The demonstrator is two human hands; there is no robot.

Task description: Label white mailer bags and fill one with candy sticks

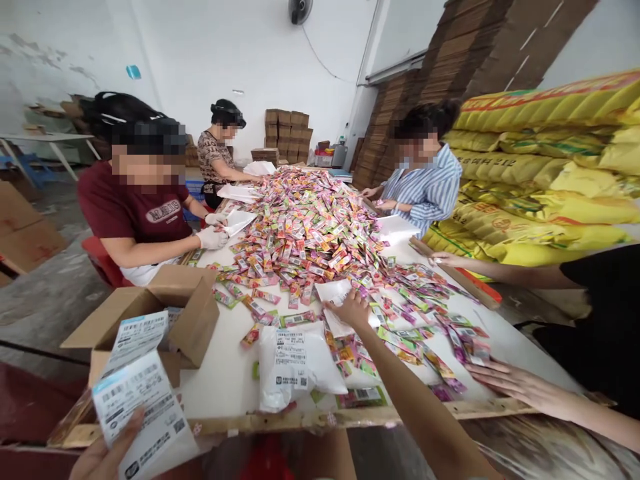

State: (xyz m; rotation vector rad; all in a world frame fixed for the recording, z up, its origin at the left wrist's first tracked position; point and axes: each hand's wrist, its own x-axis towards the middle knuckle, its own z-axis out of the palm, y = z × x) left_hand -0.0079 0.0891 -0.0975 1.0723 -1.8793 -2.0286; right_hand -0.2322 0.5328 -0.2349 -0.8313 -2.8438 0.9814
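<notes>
left hand (pixel 113 445) — holding printed label (pixel 143 407) | right hand (pixel 354 312) — on white bag (pixel 333 292) | sachets (pixel 315 227) heaped beyond

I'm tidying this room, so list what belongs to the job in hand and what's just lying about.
Seems part of the job:
- printed labels, held by the left hand
- white bag, at the right hand
- labelled white parcel
- small colourful packets
- open carton

Apparently just around:
- yellow sacks
- wall fan
- far-left table
</notes>
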